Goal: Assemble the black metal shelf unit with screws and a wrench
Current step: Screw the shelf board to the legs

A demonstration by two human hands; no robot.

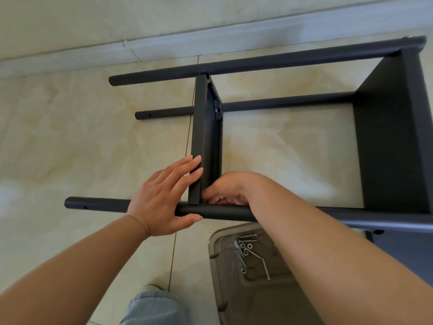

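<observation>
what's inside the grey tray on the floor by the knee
The grey tray holds several long silver screws and a few small nuts, loose near its far end. The right forearm covers the tray's right side, so anything lying there is hidden.

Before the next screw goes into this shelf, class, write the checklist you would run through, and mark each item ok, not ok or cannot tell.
1. Left hand steadies the shelf panel and near pole: ok.
2. Panel's near end sits against the near pole: ok.
3. Right hand has a screw at the joint: cannot tell, its fingers hide it.
4. Spare screws within reach in the tray: ok.
5. Wrench to hand: cannot tell, none clearly in view.
6. Middle bracket hole filled: not ok, it looks empty.
</observation>
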